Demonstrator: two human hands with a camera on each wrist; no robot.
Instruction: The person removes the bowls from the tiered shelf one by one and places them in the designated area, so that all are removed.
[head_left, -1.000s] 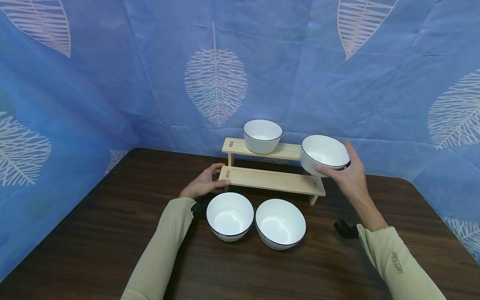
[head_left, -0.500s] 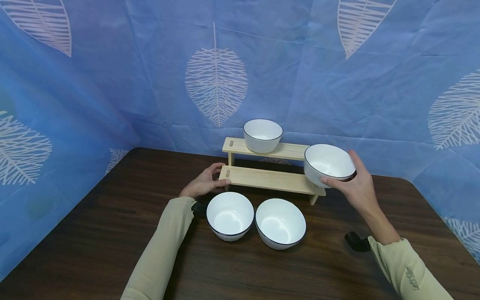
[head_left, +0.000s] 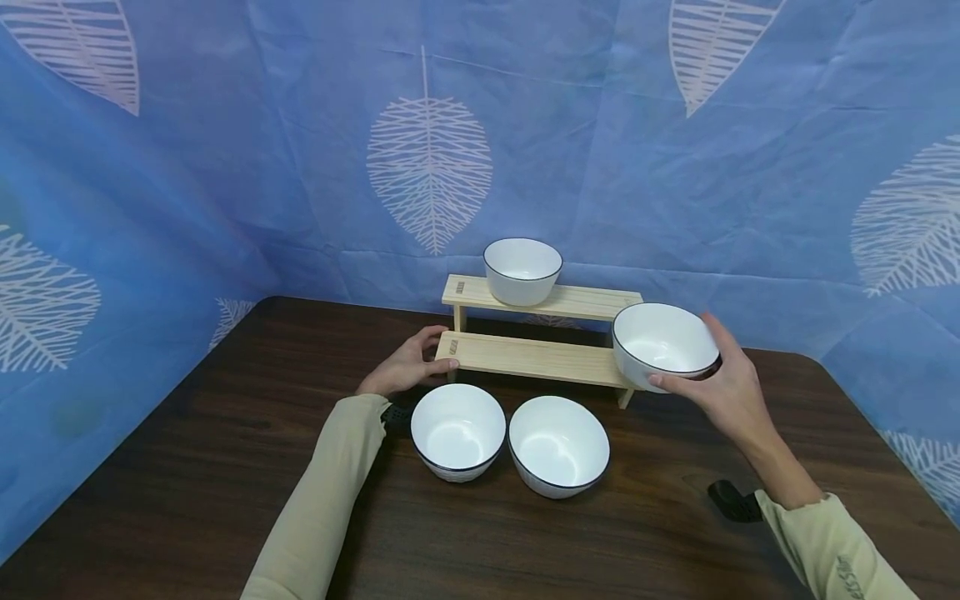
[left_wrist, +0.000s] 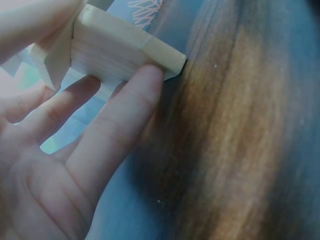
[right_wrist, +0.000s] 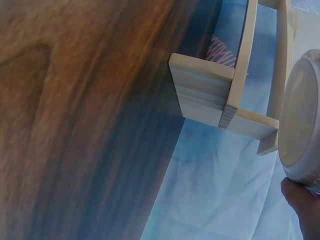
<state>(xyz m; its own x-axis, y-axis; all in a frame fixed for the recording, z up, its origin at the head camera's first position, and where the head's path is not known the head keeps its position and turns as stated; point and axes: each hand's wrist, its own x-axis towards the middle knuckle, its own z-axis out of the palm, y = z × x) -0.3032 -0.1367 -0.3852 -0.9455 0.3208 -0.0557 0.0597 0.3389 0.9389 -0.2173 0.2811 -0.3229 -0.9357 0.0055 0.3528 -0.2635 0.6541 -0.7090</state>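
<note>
In the head view my right hand [head_left: 727, 396] grips a white bowl [head_left: 663, 337] with a dark rim, thumb on its near side. The bowl is off the right end of a two-step wooden display rack [head_left: 536, 358], raised above the table. Its pale underside [right_wrist: 300, 120] shows in the right wrist view. My left hand [head_left: 405, 362] holds the rack's left end, thumb at the lower step's front corner. The left wrist view shows its fingers [left_wrist: 120, 120] against the wooden end piece [left_wrist: 115, 45]. Another white bowl [head_left: 522, 271] stands on the upper step.
Two more white bowls [head_left: 458, 429] [head_left: 558, 446] stand side by side on the dark wooden table [head_left: 187, 467], in front of the rack. A blue cloth with white leaf prints [head_left: 300, 167] hangs behind the table.
My right hand has moved the bowl right, down and nearer, from the upper step's right end to beside the lower step's end. The left hand and the other bowls have stayed put.
</note>
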